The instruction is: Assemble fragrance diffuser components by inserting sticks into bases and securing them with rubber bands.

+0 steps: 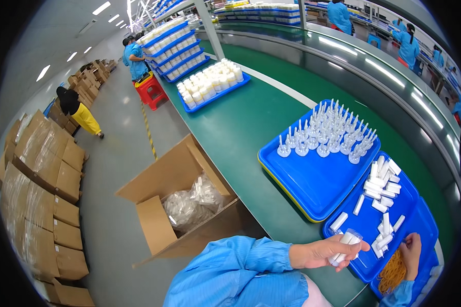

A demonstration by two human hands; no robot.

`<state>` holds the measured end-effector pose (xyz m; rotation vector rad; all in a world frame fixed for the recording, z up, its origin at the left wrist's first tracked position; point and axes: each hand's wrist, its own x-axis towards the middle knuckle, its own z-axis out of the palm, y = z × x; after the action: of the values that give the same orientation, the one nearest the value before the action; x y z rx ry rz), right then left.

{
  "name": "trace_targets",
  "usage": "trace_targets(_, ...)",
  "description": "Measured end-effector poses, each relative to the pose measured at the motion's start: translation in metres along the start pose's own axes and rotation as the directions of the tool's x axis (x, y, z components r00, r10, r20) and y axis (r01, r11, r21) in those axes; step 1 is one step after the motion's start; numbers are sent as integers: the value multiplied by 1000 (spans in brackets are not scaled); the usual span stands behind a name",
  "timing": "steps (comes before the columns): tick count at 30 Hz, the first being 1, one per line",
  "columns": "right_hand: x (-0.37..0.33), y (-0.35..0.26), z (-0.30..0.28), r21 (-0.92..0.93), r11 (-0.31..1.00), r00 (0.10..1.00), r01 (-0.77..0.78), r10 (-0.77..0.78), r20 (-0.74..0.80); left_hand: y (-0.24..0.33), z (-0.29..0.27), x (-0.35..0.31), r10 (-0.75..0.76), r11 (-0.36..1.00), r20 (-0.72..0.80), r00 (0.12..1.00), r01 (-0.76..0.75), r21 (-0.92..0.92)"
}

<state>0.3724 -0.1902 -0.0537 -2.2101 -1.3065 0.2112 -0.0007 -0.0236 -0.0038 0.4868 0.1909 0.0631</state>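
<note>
My left hand (320,253) is closed around a small bundle of white tube-shaped pieces (347,245), part of it in clear plastic. It is held over the near edge of a blue tray (370,221) where many loose white pieces (376,185) lie in two heaps. At the lower right, my right hand (411,251) reaches down to a pile of thin yellow-brown rubber bands (392,275) in another blue tray (426,225). Its fingers are curled together, and their tips are partly hidden, so whatever they pinch does not show.
A blue tray (312,179) of upright clear nozzle-like parts (322,134) stands beyond. Farther along the green table (225,128) are a tray of white-capped containers (210,84) and stacked trays. An open carton (153,220) with bagged parts abuts the table's left side. People work in the background.
</note>
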Motion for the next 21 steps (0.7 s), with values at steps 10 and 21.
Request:
trace_targets(10, 11, -54, -22, -129, 991, 973, 28, -56, -223, 12, 0, -10, 253, 900, -209, 945, -151, 409)
trace_targets(21, -34, -156, -26, 137, 946, 921, 295, -243, -305, -8, 24, 11, 333, 481, 15, 943, -183, 858)
